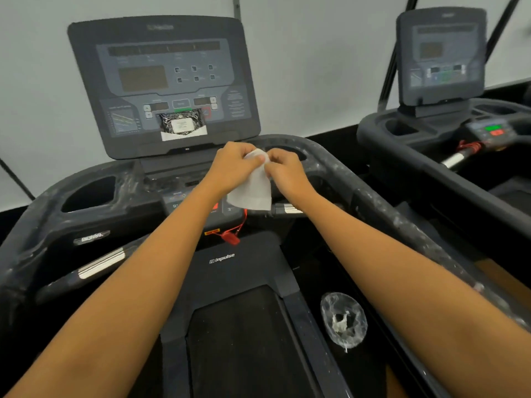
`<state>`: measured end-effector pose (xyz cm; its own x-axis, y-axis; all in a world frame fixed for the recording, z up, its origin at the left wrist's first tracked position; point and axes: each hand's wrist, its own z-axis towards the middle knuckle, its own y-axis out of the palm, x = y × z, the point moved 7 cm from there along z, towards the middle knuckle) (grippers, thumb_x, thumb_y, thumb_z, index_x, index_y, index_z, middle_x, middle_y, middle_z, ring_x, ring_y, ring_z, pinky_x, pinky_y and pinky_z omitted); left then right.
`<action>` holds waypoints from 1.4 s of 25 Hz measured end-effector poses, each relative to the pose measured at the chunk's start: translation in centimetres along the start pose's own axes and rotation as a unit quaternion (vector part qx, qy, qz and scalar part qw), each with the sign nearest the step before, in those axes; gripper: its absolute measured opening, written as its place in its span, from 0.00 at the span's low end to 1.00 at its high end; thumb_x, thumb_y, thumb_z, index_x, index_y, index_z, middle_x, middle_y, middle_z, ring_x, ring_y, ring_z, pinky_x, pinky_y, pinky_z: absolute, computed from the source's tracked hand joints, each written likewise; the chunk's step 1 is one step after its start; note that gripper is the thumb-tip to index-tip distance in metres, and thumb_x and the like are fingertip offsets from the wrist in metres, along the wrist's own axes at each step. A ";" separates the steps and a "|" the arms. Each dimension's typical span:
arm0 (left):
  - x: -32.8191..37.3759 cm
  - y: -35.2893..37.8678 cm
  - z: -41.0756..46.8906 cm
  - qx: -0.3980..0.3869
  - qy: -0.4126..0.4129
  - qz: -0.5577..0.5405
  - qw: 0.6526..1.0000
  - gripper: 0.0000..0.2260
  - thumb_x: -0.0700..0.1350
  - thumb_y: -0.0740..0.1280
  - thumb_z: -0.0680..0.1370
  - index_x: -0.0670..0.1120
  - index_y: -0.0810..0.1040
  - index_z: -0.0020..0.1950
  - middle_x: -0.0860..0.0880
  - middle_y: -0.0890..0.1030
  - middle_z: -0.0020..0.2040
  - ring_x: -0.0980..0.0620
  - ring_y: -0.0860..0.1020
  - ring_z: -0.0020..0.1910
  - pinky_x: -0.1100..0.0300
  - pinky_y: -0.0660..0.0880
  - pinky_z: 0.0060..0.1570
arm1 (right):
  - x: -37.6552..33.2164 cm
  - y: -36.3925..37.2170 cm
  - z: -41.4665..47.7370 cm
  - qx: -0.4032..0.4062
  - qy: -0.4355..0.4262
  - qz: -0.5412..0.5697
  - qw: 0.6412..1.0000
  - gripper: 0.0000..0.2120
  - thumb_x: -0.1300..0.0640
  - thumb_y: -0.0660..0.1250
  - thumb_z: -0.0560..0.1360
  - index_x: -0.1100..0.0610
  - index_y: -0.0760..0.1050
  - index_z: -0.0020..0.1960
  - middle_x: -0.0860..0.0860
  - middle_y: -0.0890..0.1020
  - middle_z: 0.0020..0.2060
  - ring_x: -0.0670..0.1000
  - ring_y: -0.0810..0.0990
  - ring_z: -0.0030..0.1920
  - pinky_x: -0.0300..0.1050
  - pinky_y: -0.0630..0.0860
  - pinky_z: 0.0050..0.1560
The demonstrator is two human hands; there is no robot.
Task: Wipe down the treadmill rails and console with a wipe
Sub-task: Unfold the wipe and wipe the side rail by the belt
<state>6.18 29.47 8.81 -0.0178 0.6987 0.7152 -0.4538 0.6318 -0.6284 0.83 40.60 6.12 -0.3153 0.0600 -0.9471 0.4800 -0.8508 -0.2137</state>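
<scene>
Left forearm (129,282) and right forearm (402,268) come in from the near edge and meet mid-frame. Treadmill (244,340) fills the view, belt near, console (163,81) upright at the far end. Second treadmill (439,53) far right, well apart. Right rail (388,202) curves from the console toward the near right, with whitish smears on it. Left rail (28,239) mirrors it.

Left hand (232,165) and right hand (287,170) are raised just below the console, above the lower control panel, fingertips almost touching. Both sets of fingers are curled and pinch the top edge of the wipe (253,191). The left thumb lies on its front. The white wipe hangs below the fingers, partly unfolded, between the two wrists, touching neither rail. Cannot tell whether it touches the panel.

Clear plastic wad (343,320) lies on the right side deck, near. Packet (181,123) leans on the console ledge. Red safety clip (230,237) dangles on its cord under the panel.
</scene>
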 end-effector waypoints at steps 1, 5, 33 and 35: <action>0.3 0.9 -0.3 0.001 -0.004 -0.012 1.000 0.11 0.48 0.64 0.73 0.40 0.80 0.41 0.44 0.79 0.36 0.52 0.74 0.36 0.56 0.70 0.36 | 0.4 -0.6 -0.7 0.032 -0.005 -0.011 0.999 0.07 0.61 0.61 0.72 0.56 0.71 0.36 0.52 0.75 0.33 0.49 0.73 0.37 0.44 0.71 0.38; 1.5 5.6 -1.6 -0.014 -0.020 -0.083 0.996 0.07 0.44 0.65 0.74 0.44 0.79 0.37 0.47 0.80 0.35 0.51 0.78 0.38 0.55 0.75 0.38 | 2.5 -4.2 -4.3 0.168 0.015 -0.057 0.984 0.09 0.59 0.63 0.76 0.64 0.74 0.41 0.55 0.77 0.36 0.47 0.74 0.37 0.38 0.72 0.37; 15.0 38.8 -23.7 -0.270 -0.077 -0.256 0.925 0.09 0.49 0.62 0.81 0.44 0.74 0.47 0.48 0.76 0.38 0.55 0.73 0.36 0.60 0.72 0.34 | 12.3 -35.0 -32.2 0.236 0.223 -0.582 0.746 0.16 0.56 0.59 0.73 0.55 0.73 0.60 0.54 0.76 0.55 0.57 0.72 0.59 0.55 0.60 0.66; 13.0 39.3 -24.4 -0.215 -0.148 -0.248 0.933 0.07 0.48 0.63 0.80 0.45 0.74 0.50 0.49 0.78 0.41 0.55 0.77 0.39 0.57 0.78 0.37 | 16.0 -33.6 -33.7 0.219 0.308 -0.561 0.737 0.26 0.48 0.58 0.77 0.59 0.64 0.72 0.60 0.69 0.68 0.60 0.66 0.70 0.58 0.59 0.70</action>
<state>9.82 71.59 -14.01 -0.1755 0.2011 0.9637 -0.0736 0.9735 -0.2166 7.25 87.70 -9.96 0.1830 0.9641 -0.1922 -0.1530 -0.1652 -0.9743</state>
